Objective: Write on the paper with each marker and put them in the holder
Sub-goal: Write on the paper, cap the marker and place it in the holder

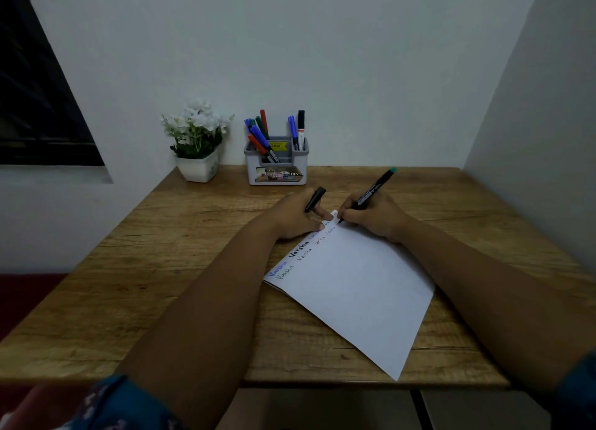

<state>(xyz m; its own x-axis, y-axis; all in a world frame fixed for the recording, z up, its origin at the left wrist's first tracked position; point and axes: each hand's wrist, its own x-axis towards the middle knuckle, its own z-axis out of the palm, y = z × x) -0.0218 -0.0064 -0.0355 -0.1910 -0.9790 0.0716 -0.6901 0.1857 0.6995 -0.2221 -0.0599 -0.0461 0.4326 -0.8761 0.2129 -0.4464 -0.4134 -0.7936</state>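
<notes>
A white sheet of paper (354, 287) lies at an angle on the wooden table (167, 268), with several handwritten words along its top edge. My right hand (374, 216) grips a black marker with a green end (374, 189), its tip touching the paper's far corner. My left hand (296, 215) holds the marker's black cap (315, 199), and its fingertips press the paper's upper edge. A grey holder (277, 168) at the back of the table carries several blue, red, green and black markers (261, 136).
A white pot of white flowers (197, 142) stands left of the holder by the wall. A dark window (35, 107) is at far left. Walls close the table in at the back and right.
</notes>
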